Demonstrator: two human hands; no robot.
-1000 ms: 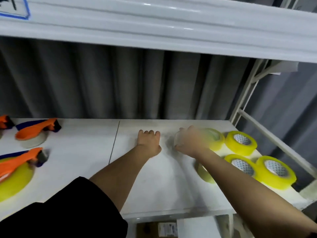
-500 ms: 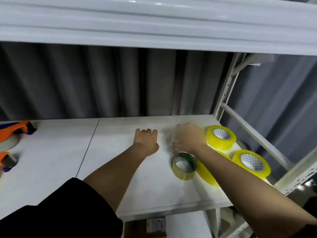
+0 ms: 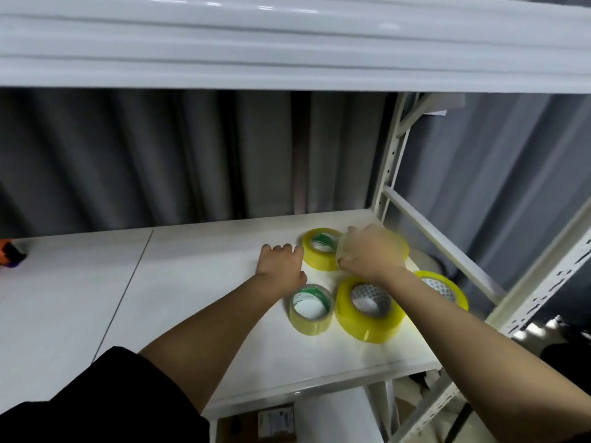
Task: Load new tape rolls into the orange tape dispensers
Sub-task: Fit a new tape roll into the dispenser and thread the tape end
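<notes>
Several yellow tape rolls lie flat at the right end of the white shelf [image 3: 198, 282]. A green-cored roll [image 3: 320, 248] lies at the back, a smaller green-cored roll [image 3: 309, 310] in front, and a large roll [image 3: 367, 310] beside it. Another roll [image 3: 446, 287] is partly hidden by my right forearm. My right hand [image 3: 371, 252] is blurred and curls over a far yellow roll [image 3: 401, 246]. My left hand [image 3: 281, 266] rests palm-down on the shelf, holding nothing. Only a tip of an orange dispenser [image 3: 9, 252] shows at the far left edge.
The underside of an upper white shelf [image 3: 287, 43] hangs low overhead. A white rack post [image 3: 388, 174] and a slanted brace [image 3: 438, 241] bound the right end. Grey curtain hangs behind. Boxes [image 3: 275, 422] sit below the shelf's front edge.
The view swung right, so the dispensers slid out of sight. My right hand left the small green-cored roll on the shelf and moved back onto a far yellow roll. My left hand stayed put.
</notes>
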